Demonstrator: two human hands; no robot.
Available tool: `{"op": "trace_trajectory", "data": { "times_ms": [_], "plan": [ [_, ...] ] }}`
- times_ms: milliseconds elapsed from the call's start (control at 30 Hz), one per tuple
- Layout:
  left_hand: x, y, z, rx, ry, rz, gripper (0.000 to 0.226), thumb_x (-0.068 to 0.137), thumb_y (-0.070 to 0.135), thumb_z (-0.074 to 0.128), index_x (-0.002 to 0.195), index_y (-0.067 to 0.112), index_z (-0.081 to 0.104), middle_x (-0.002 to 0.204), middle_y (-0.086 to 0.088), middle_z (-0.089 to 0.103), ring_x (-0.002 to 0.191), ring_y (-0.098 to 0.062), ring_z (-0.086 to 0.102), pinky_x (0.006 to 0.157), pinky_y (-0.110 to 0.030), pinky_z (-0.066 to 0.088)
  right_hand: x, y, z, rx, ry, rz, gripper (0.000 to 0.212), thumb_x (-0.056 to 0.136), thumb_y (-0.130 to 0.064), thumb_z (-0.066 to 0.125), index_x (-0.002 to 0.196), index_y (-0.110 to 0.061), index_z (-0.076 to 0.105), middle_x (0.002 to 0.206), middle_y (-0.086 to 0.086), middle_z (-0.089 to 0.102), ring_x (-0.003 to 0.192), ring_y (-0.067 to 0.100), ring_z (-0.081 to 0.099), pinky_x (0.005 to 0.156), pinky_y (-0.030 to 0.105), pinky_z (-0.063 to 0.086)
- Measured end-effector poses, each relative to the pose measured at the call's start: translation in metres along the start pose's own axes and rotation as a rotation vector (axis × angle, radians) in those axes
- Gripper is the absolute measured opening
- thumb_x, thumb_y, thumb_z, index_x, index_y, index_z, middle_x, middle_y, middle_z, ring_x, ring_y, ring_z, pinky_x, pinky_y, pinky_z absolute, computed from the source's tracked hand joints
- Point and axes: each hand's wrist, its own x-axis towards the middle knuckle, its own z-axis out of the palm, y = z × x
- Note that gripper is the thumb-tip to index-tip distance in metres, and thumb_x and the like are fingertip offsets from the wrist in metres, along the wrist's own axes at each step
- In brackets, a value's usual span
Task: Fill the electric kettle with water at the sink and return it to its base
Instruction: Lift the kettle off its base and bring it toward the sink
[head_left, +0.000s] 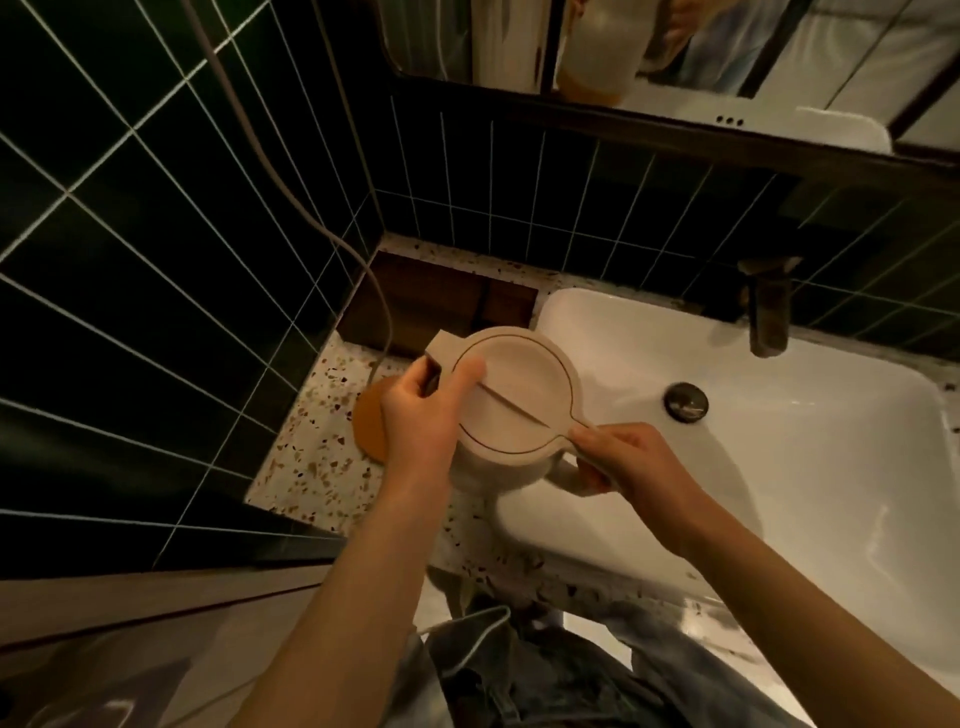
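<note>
A cream electric kettle (519, 400) with its round lid closed is held above the left rim of the white sink (779, 467). My right hand (618, 460) grips its handle on the right side. My left hand (421, 410) holds the spout side, thumb resting on the lid. The round orange base (369, 426) lies on the speckled counter just left of the kettle, partly hidden by my left hand. A dark faucet (769, 312) stands at the back of the sink, and the drain plug (685, 401) sits in the basin.
Dark green tiled walls close in on the left and back. A grey cord (332, 239) hangs down the left wall to the base. A wooden tray (431, 306) sits in the counter's back corner. A mirror (675, 52) hangs above.
</note>
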Motion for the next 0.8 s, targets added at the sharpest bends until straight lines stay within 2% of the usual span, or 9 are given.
{"op": "trace_trajectory", "data": {
  "times_ms": [133,200,267,400,533,633,800],
  "plan": [
    [-0.022,-0.018,0.001,-0.029,-0.023,-0.011,0.017,0.083,0.022,0.072,0.1,0.021,0.073,0.092,0.009,0.075,0.095,-0.015,0.068,0.08,-0.031,0.055,-0.019,0.01,-0.013,-0.003,-0.031,0.034,0.049,0.079,-0.049,0.06,0.054,-0.008,0.054,0.052,0.002,0.038,0.053,0.018,0.038,0.063,0.032,0.04],
    [-0.029,-0.026,0.0,-0.032,-0.012,-0.018,0.016,0.083,0.022,0.072,0.099,0.021,0.073,0.092,0.007,0.076,0.095,-0.016,0.069,0.077,-0.03,0.054,-0.024,0.015,-0.016,-0.003,-0.057,0.048,0.047,0.078,-0.049,0.06,0.056,-0.007,0.057,0.054,0.002,0.041,0.058,0.023,0.04,0.066,0.036,0.041],
    [-0.033,-0.033,-0.002,-0.033,-0.003,-0.022,0.016,0.084,0.021,0.072,0.099,0.023,0.073,0.097,0.004,0.076,0.097,-0.018,0.069,0.081,-0.033,0.055,-0.029,0.018,-0.016,-0.008,-0.082,0.046,0.043,0.078,-0.048,0.06,0.059,-0.01,0.057,0.056,0.004,0.04,0.06,0.023,0.037,0.065,0.036,0.036],
    [-0.038,-0.039,-0.005,-0.022,-0.03,0.004,0.015,0.086,0.02,0.069,0.1,0.025,0.071,0.1,0.004,0.075,0.097,-0.016,0.068,0.077,-0.028,0.053,-0.035,0.023,-0.016,0.019,-0.117,0.018,0.04,0.079,-0.044,0.06,0.058,-0.011,0.054,0.058,0.007,0.036,0.061,0.025,0.031,0.059,0.028,0.032],
    [-0.043,-0.045,-0.006,-0.007,-0.045,0.027,0.015,0.086,0.021,0.069,0.099,0.028,0.07,0.097,0.007,0.075,0.093,-0.011,0.069,0.072,-0.024,0.053,-0.038,0.028,-0.017,0.015,-0.139,0.009,0.039,0.08,-0.046,0.059,0.055,-0.016,0.052,0.059,0.007,0.037,0.06,0.024,0.032,0.058,0.026,0.032],
    [-0.044,-0.048,-0.006,-0.013,-0.035,0.027,0.014,0.086,0.022,0.069,0.099,0.028,0.07,0.096,0.008,0.075,0.092,-0.009,0.069,0.073,-0.023,0.053,-0.04,0.029,-0.019,-0.011,-0.161,-0.012,0.038,0.084,-0.044,0.055,0.053,-0.022,0.051,0.056,-0.001,0.041,0.057,0.018,0.036,0.059,0.024,0.036],
    [-0.044,-0.051,-0.007,-0.027,-0.019,0.035,0.013,0.086,0.021,0.069,0.097,0.027,0.071,0.093,0.009,0.076,0.088,-0.007,0.07,0.069,-0.019,0.054,-0.041,0.031,-0.023,-0.023,-0.199,-0.028,0.034,0.085,-0.045,0.052,0.061,-0.023,0.064,0.062,-0.004,0.056,0.063,0.013,0.052,0.068,0.028,0.045]
  ]
}}
